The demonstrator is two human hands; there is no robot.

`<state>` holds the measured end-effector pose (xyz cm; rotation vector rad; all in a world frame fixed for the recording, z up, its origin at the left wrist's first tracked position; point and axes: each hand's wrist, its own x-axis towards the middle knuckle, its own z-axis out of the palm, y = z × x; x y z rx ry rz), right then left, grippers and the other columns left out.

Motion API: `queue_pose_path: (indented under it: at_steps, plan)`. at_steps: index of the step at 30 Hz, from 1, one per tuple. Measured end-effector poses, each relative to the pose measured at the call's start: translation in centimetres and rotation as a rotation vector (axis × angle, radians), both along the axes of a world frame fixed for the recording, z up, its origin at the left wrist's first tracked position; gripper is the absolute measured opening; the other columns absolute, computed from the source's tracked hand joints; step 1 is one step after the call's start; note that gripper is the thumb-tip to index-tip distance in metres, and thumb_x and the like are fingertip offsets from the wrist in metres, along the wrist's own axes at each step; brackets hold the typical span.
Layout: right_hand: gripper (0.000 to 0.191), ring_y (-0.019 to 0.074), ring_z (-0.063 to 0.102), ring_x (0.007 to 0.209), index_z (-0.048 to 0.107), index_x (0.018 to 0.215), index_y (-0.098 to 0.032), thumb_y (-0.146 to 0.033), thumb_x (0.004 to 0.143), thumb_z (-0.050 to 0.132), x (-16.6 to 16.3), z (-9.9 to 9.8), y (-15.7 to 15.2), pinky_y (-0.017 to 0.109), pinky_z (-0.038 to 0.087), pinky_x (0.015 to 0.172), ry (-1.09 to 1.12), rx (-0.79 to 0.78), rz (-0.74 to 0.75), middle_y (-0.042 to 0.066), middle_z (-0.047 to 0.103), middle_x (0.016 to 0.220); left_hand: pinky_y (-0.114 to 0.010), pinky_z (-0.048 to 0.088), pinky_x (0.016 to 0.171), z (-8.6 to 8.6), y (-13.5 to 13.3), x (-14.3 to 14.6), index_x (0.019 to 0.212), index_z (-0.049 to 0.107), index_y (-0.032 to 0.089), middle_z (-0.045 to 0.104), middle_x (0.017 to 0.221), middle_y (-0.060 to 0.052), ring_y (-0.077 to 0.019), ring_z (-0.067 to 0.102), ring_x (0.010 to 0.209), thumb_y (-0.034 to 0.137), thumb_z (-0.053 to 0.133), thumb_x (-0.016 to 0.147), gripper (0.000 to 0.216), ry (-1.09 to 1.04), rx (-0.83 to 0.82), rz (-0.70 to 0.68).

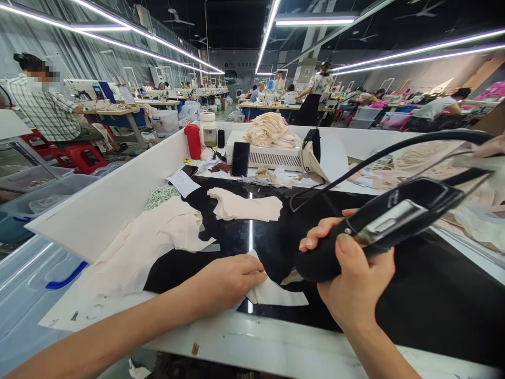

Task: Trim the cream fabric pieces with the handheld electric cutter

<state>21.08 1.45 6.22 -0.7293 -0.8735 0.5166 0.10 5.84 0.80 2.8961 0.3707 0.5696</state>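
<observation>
My right hand (355, 279) is wrapped round a black corded hand tool (394, 216) with a silver panel on its side. The tool is raised above the black glossy work surface (445, 295), its rounded end towards the middle. My left hand (226, 284) is closed at the edge of a cream fabric piece (276, 293), fingertips together on it. Part of that piece is hidden beneath the hand. Farther back lies a small stack of cream cut pieces (244, 204). To the left, a larger pile of cream fabric (158, 231) spreads over the table edge.
A white box (268, 157) at the back carries piled cream fabric (270, 129). A phone (240, 159) leans against it, near a red container (193, 141). The tool's black cable (379, 155) arches over the right side. A low white wall (130, 195) borders the left.
</observation>
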Motion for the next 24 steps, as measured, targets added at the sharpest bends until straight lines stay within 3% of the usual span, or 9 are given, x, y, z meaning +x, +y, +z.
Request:
queue_pose_path:
  at_steps: [6,9,18,24]
  plan:
    - [0.038,0.0159,0.067,0.059,0.066,0.11,-0.027,-0.037,0.083,0.09,1.2,-0.6,-1.4,0.032,0.061,0.057,-0.034,-0.038,-0.022,-0.004,0.071,0.079,-0.029,0.063,0.088,-0.3,-2.0,1.4,0.127,0.065,0.013,0.073,0.116,-0.01,-0.0211,0.071,0.105,0.004,0.05,0.106,0.027,-0.011,0.014,-0.007]
    - [0.039,0.0164,0.067,0.06,0.065,0.112,-0.027,-0.038,0.084,0.09,1.4,-1.0,-1.9,0.034,0.061,0.059,-0.06,-0.053,-0.046,-0.004,0.071,0.081,-0.031,0.063,0.091,-0.9,-2.7,1.8,0.129,0.062,0.01,0.072,0.114,-0.011,-0.0225,0.069,0.105,0.005,0.046,0.108,0.026,0.032,0.079,-0.034]
    - [0.039,0.0163,0.067,0.061,0.063,0.114,-0.028,-0.039,0.087,0.089,1.3,-1.2,-2.8,0.035,0.061,0.062,-0.077,-0.053,-0.063,-0.004,0.072,0.082,-0.036,0.065,0.094,-1.1,-3.0,1.5,0.132,0.059,0.01,0.07,0.114,-0.011,-0.0262,0.069,0.11,0.006,0.055,0.106,0.027,0.072,0.059,0.029]
    - [0.039,0.0158,0.066,0.06,0.062,0.113,-0.028,-0.039,0.087,0.089,0.8,-1.2,-2.9,0.033,0.059,0.059,-0.067,-0.059,-0.061,-0.004,0.071,0.082,-0.035,0.065,0.089,-1.1,-3.3,1.5,0.134,0.059,0.015,0.07,0.115,-0.011,-0.0255,0.07,0.109,0.011,0.051,0.11,0.026,0.061,0.074,0.08]
